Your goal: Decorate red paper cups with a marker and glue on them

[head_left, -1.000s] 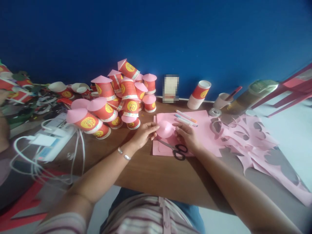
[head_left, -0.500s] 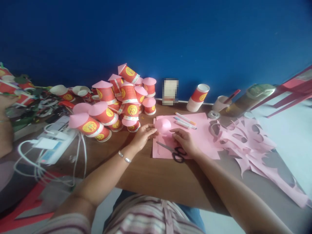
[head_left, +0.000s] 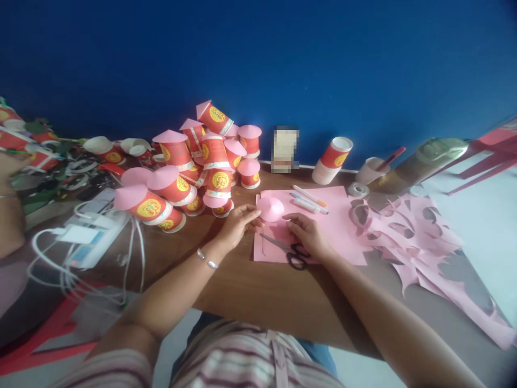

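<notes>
A small pink paper cone (head_left: 271, 208) is held over pink paper sheets (head_left: 335, 237) on the brown table. My left hand (head_left: 239, 223) pinches its left edge between thumb and fingers. At the cone's lower right, my right hand (head_left: 306, 233) has its fingers curled together; whether they grip anything is too small to make out. Black-handled scissors (head_left: 297, 256) lie on the sheets just below the hands, blades pointing left. Several markers (head_left: 309, 202) rest on the paper behind my right hand.
Red paper cups with pink cone tops (head_left: 173, 151) are piled at left. Nearer stands a white power strip with cables (head_left: 86, 248). Cut pink scraps (head_left: 420, 237) spread at right. A cup stack (head_left: 333, 159), tape roll (head_left: 358, 189) and bottle (head_left: 420, 161) line the wall. Someone's arm (head_left: 10, 210) shows far left.
The view has shifted slightly. Both hands stay almost in place around the pink paper cone, and the things on the table lie as before.
</notes>
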`<state>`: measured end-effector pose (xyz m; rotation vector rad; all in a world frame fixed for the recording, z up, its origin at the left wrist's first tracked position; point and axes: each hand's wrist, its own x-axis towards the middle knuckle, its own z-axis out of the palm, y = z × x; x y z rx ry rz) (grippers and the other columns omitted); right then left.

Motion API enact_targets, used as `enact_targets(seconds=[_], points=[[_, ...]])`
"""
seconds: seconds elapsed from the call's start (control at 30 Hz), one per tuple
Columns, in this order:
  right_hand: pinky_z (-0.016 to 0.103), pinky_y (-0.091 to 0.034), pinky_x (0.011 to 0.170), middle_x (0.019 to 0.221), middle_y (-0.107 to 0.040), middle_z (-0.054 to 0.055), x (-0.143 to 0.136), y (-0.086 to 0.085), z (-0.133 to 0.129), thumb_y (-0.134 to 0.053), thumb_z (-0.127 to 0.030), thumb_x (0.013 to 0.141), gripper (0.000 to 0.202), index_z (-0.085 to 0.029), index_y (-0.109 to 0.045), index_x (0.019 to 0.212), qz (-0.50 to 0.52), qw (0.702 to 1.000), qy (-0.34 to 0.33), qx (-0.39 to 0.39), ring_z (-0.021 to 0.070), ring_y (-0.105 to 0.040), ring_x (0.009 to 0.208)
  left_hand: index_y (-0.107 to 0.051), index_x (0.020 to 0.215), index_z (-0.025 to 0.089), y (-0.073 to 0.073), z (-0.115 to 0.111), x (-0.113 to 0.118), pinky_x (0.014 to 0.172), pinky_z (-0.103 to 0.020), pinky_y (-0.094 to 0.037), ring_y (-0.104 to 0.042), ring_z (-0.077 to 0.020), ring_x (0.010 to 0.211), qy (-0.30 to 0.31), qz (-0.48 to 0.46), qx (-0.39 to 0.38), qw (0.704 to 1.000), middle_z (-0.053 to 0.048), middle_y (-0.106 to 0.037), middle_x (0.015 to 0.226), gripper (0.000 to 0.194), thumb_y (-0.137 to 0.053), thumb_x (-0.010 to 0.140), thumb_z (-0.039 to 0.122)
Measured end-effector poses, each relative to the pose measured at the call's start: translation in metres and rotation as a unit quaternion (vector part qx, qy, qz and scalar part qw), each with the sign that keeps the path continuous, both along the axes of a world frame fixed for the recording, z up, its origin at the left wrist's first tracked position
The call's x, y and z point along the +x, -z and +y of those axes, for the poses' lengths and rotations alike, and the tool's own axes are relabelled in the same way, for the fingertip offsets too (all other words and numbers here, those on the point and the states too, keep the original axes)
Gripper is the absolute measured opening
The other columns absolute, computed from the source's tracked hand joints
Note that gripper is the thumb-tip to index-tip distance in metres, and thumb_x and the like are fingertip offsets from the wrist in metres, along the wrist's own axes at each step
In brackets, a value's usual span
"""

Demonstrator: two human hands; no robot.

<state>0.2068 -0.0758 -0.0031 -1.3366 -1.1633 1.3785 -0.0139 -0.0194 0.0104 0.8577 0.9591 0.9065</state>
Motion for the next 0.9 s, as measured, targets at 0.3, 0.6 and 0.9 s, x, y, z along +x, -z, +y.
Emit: enact_targets(seconds=[0.3, 0.6, 0.9], points=[[0.024, -0.035, 0.048, 0.072, -0.061, -0.001, 0.000, 0.001, 0.000, -0.064, -0.052, 0.085, 0.040, -0.017, -0.069, 0.104, -0.059, 0.998, -0.028, 0.019, 0.0107, -0.046, 0.055, -0.064, 0.083, 0.014, -0.013, -0.018, -0.025, 0.043, -0.019, -0.045, -0.056, -0.0078, 0.047, 0.049, 0.087, 0.016, 0.995, 0.001, -0.066, 0.064, 0.043, -0.089, 0.066, 0.044], [0.025, -0.044, 0.057, 0.086, -0.072, 0.003, 0.004, 0.009, 0.003, -0.057, -0.045, 0.089, 0.038, -0.016, -0.069, 0.110, -0.117, 0.989, -0.073, 0.049, 0.0127, -0.055, 0.062, -0.066, 0.079, 0.012, -0.011, -0.048, -0.099, 0.033, -0.017, -0.027, -0.043, -0.0027, 0.038, -0.039, 0.191, -0.019, 0.981, -0.001, -0.067, 0.069, 0.050, -0.088, 0.063, 0.054], [0.026, -0.044, 0.059, 0.085, -0.074, 0.003, 0.007, 0.013, 0.003, -0.056, -0.041, 0.093, 0.035, -0.017, -0.070, 0.114, -0.166, 0.978, -0.099, 0.082, 0.0135, -0.058, 0.061, -0.068, 0.097, 0.009, -0.015, -0.069, -0.140, 0.037, -0.019, -0.032, -0.055, -0.0087, 0.047, -0.195, 0.216, -0.037, 0.956, -0.009, -0.073, 0.083, 0.063, -0.090, 0.053, 0.048]])
